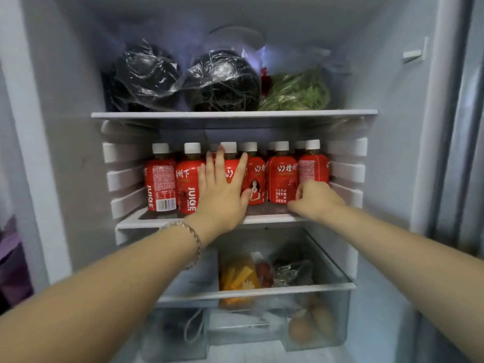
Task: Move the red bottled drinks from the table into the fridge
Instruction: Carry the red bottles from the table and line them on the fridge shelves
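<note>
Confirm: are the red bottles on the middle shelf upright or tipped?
Upright: the front-row red bottles stand on the middle shelf, white caps up. The back row shows only caps.

We see two bare arms, long and smooth, all the way down to the edge of the picture. The left hand (222, 191) and the right hand (315, 199) are bare too. Round the left wrist sits a thin bracelet (196, 241). It is silvery, shiny, and twisted like a little rope.

Left grip (222, 189) reaches forward, flat with fingers (218, 163) spread; right grip (315, 197) reaches forward, curled
</note>
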{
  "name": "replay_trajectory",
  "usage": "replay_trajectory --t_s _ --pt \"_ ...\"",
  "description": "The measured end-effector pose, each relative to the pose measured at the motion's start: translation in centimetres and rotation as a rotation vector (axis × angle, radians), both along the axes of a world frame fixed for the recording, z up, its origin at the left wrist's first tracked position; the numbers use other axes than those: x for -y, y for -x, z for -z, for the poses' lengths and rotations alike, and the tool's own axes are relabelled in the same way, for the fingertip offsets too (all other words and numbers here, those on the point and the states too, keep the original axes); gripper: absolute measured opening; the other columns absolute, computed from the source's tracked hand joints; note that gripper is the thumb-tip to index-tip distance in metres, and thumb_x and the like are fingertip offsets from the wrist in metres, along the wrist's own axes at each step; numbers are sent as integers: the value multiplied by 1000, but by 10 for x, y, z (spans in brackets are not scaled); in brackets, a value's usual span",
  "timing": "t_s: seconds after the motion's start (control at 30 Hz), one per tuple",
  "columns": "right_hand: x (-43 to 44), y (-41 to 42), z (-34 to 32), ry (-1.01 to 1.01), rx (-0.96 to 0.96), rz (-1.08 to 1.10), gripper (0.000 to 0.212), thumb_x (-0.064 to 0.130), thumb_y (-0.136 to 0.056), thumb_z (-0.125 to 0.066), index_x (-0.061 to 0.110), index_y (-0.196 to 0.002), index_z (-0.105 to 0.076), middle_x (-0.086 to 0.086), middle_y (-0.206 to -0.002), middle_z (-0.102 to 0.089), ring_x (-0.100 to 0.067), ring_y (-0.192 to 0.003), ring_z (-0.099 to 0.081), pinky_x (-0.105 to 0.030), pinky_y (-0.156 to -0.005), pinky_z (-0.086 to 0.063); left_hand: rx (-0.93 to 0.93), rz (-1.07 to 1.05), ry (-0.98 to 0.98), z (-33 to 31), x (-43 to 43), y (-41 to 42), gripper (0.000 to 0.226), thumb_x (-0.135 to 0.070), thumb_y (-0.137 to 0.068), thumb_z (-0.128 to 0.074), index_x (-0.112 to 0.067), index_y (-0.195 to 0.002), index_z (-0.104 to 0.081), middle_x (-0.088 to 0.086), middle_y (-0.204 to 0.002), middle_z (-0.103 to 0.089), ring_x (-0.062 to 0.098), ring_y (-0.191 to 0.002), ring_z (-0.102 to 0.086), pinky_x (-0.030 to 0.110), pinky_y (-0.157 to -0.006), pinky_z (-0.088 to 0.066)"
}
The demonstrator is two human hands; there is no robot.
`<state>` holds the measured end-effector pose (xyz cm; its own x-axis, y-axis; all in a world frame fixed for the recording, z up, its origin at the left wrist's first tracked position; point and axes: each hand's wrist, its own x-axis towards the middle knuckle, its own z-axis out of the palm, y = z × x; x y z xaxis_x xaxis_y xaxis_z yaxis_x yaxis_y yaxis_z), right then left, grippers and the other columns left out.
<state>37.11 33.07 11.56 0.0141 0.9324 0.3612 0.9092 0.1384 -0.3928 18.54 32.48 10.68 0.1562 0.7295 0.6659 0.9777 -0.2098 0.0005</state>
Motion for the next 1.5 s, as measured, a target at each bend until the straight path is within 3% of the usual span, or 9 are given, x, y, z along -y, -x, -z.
replay_trajectory --t_s 0.13,0.23,0.3,0.43,0.63,0.8,0.97,1.3,1.5 --pt "21 14 -4 38 121 -71 17 30 -82 -61 16 -77 -53 0 -74 -52 -23 -77 -55 -26 -63 -39 4 7 293 -21 37 7 68 -35 -100 -34 -28 -148 13 13 -151 31 31 -143 14 40 -116 3" --pt "48 42 -7 58 133 -275 21 28 -84 -59 17 -69 -49 0 -72 -52 -23 -76 -56 -29 -63 -43 -23 -49 175 -16 86 21 59 -26 -95 -44 -22 -148 -20 11 -155 -9 31 -140 -17 41 -114 -20" --pt "66 63 -4 107 221 -406 23 30 -84 -60 16 -67 -51 -1 -71 -54 -23 -75 -57 -28 -62 -43 -34 -119 169 -8 118 31 39 -23 -92 -46 -14 -130 -49 12 -133 -42 31 -125 -36 39 -104 -34" --pt "110 107 22 208 402 -668 22 30 -84 -60 10 -74 -60 -8 -75 -64 -26 -74 -60 -27 -63 -47 153 -373 388 17 188 44 29 -25 -90 -45 -8 -105 -63 13 -113 -60 33 -106 -54 36 -85 -45" --pt "246 175 75 187 701 -1069 28 29 -87 -50 12 -65 -53 -4 -67 -59 -24 -70 -57 -27 -60 -44 333 -786 648 77 349 77 21 -28 -91 -46 -11 -92 -57 13 -110 -62 31 -102 -57 32 -79 -44" --pt "382 209 107 155 739 -1427 23 30 -88 -51 12 -99 -62 -5 -103 -62 -24 -95 -59 -33 -76 -48 609 -1095 623 113 514 82 18 -26 -90 -46 -10 -84 -53 7 -91 -58 26 -86 -56 31 -73 -45" --pt "526 213 132 30 799 -1725 19 30 -88 -53 15 -99 -59 -4 -103 -60 -23 -93 -57 -32 -75 -48 803 -1373 507 142 664 53 27 -27 -90 -48 -9 -104 -61 7 -99 -61 26 -92 -59 32 -82 -49" --pt "924 90 177 -201 930 -2395 30 28 -92 -51 10 -115 -59 -9 -113 -61 -25 -100 -56 -30 -76 -41 1080 -2007 264 192 1042 -161 18 -26 -91 -46 -13 -96 -57 6 -104 -63 26 -95 -60 33 -76 -46" --pt "1111 -19 197 -302 931 -2663 26 27 -89 -54 13 -110 -61 -7 -105 -62 -24 -96 -60 -34 -82 -51 1201 -2329 122 205 1193 -315 26 -27 -89 -45 -15 -107 -61 7 -110 -63 28 -100 -59 33 -82 -47"
